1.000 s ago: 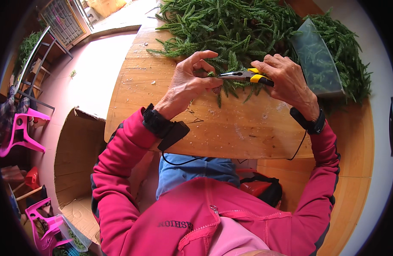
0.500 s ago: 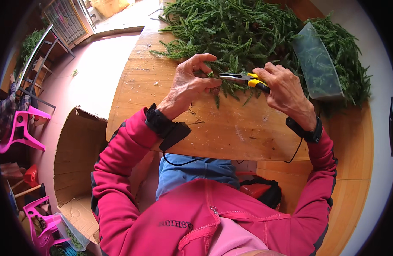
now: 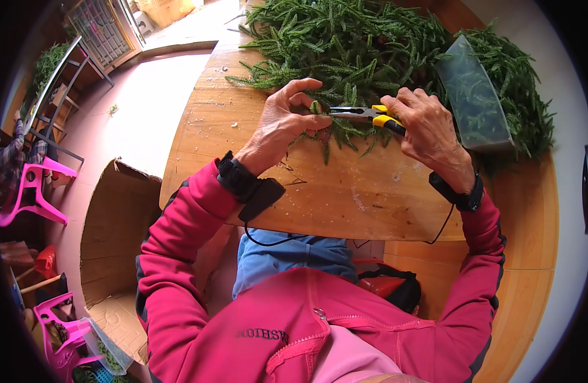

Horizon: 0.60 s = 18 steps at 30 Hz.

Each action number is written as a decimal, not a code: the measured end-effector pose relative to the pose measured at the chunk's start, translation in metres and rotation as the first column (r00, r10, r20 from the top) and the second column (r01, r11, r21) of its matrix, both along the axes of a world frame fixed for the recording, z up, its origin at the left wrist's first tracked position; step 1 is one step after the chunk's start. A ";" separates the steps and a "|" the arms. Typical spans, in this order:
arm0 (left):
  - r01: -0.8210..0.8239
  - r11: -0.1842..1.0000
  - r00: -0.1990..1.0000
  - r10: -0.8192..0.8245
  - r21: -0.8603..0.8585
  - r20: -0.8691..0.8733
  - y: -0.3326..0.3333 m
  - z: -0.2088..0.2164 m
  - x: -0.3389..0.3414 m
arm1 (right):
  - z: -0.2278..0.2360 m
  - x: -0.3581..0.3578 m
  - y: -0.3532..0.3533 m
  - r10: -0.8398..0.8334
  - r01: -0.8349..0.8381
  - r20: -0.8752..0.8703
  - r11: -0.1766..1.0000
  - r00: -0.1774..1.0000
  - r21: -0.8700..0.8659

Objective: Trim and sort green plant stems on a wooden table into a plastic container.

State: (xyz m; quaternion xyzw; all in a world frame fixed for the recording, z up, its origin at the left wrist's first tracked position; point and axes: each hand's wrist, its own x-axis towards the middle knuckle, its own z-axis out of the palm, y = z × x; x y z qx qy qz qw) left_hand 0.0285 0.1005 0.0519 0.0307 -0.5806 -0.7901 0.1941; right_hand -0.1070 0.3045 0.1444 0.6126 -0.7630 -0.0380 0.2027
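Observation:
My left hand (image 3: pixel 282 121) pinches a small green artificial sprig (image 3: pixel 315 107) between thumb and forefinger, its tip poking up above them. Closed round yellow-and-black handles, my right hand (image 3: pixel 428 131) holds a pair of long-nose pliers (image 3: pixel 358 113). The plier tips point left and meet the edge of the sprig by my left thumb; whether they grip it I cannot tell. Just beyond both hands lies a big heap of artificial pine branches (image 3: pixel 345 48) on the wooden table (image 3: pixel 243 166).
A translucent plastic bin (image 3: pixel 476 96) lies among the greenery at the right. Bits of white debris dot the tabletop. An open cardboard box (image 3: pixel 115 236) stands on the floor to the left, near pink stools (image 3: pixel 35 191). Another person's checked sleeve (image 3: pixel 12 150) shows at the far left.
The sprig now sticks up higher above my left fingertips. My right hand and the pliers have shifted slightly to the right. My left hand has barely moved.

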 end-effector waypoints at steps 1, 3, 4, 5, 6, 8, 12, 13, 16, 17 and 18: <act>0.001 1.000 1.000 -0.001 -0.001 0.001 0.000 -0.001 0.000 | 0.001 -0.001 0.000 0.000 0.000 -0.023 1.000 1.000 0.022; 0.017 0.999 0.999 -0.016 -0.041 0.043 0.001 0.002 0.002 | 0.002 0.000 -0.001 0.027 -0.027 -0.026 1.000 0.999 0.014; 0.026 0.998 0.998 -0.022 -0.061 0.064 0.001 0.004 0.002 | 0.003 0.000 -0.001 0.056 -0.056 -0.031 0.998 0.998 0.008; 0.027 0.998 0.998 -0.023 -0.062 0.066 0.001 0.006 0.003 | 0.003 0.000 -0.002 0.084 -0.084 -0.035 0.996 0.996 0.001; 0.048 0.998 0.996 -0.045 -0.042 0.079 0.001 0.008 0.004 | 0.002 -0.002 -0.002 0.084 -0.084 -0.033 0.996 0.996 0.001; 0.089 0.996 0.991 -0.088 -0.002 0.105 -0.001 0.010 0.005 | 0.002 -0.009 -0.004 0.154 -0.154 -0.003 0.988 0.988 -0.005; 0.180 0.983 0.979 -0.183 0.047 0.085 -0.004 0.003 0.003 | -0.004 -0.030 -0.006 0.297 -0.296 0.034 0.954 0.954 -0.042; 0.184 0.982 0.978 -0.188 0.045 0.087 -0.004 0.002 0.002 | -0.004 -0.033 -0.006 0.347 -0.344 0.046 0.937 0.937 -0.060; 0.235 0.971 0.968 -0.238 0.052 0.076 -0.002 0.002 0.001 | -0.005 -0.039 -0.009 0.386 -0.384 0.048 0.922 0.921 -0.058; 0.244 0.969 0.966 -0.247 0.049 0.080 -0.002 0.002 0.001 | -0.004 -0.041 -0.010 0.407 -0.404 0.049 0.913 0.912 -0.056; 0.224 0.974 0.970 -0.225 0.026 0.088 -0.003 0.002 0.001 | -0.004 -0.043 -0.012 0.397 -0.393 0.053 0.917 0.916 -0.063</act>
